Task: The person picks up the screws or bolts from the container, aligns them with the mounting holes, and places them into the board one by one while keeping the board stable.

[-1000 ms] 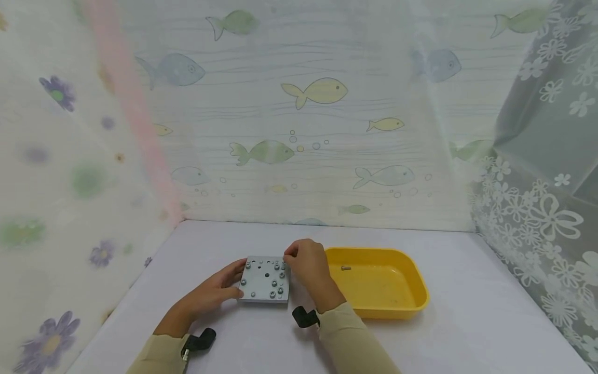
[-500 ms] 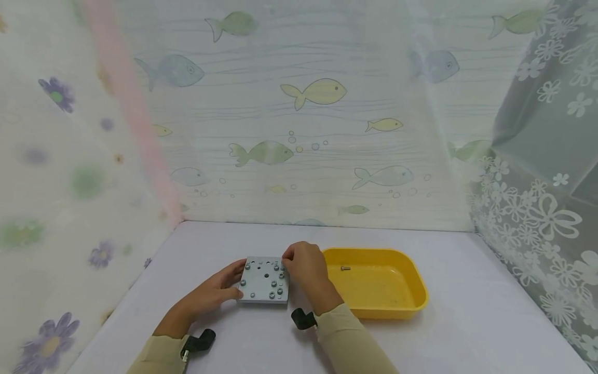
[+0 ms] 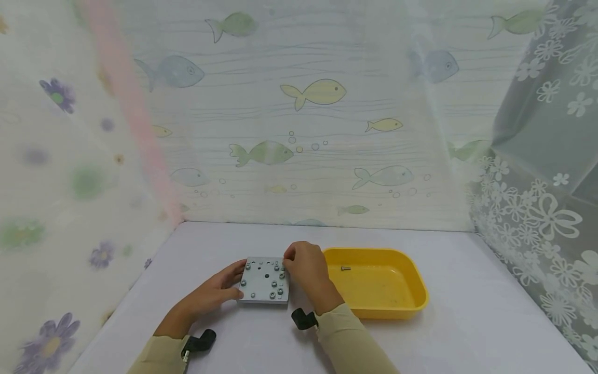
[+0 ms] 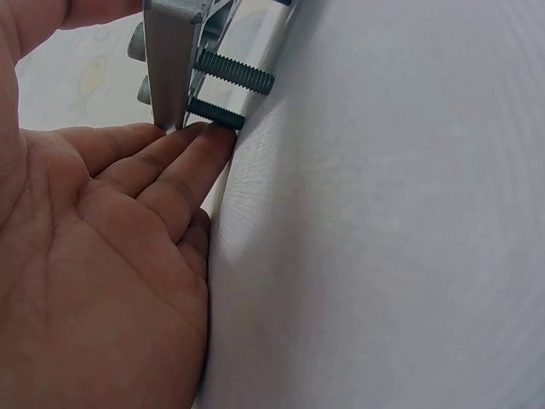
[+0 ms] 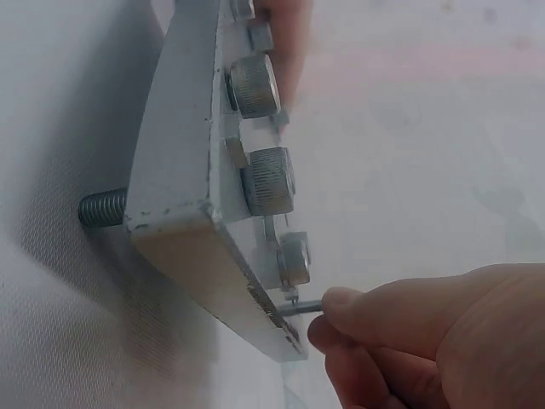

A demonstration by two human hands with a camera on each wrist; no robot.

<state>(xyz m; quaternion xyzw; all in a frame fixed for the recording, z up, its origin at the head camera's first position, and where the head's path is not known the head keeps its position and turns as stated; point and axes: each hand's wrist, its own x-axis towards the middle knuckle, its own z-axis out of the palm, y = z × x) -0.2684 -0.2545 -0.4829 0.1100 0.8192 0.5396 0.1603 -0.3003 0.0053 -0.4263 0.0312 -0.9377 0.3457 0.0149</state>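
Observation:
A square grey metal plate (image 3: 263, 281) with several screws in it lies on the white table. My left hand (image 3: 224, 288) holds its left edge. In the left wrist view the thumb lies over the plate (image 4: 170, 51) and straight fingers (image 4: 183, 149) touch its rim and a screw thread (image 4: 234, 72) beneath. My right hand (image 3: 288, 255) is at the plate's far right corner. In the right wrist view its fingertips (image 5: 341, 302) pinch a thin screw (image 5: 300, 308) at that corner of the plate (image 5: 183, 128), beside knurled screw heads (image 5: 268, 179).
A yellow tray (image 3: 420, 291) stands just right of my right hand, with one loose screw (image 3: 345, 268) in it. Fish-patterned and floral curtains close in the back and both sides. The white tabletop (image 3: 467, 311) stretches out to the right and front.
My right hand's fingertips have shifted slightly at the plate's far right corner. The left hand and plate have stayed put.

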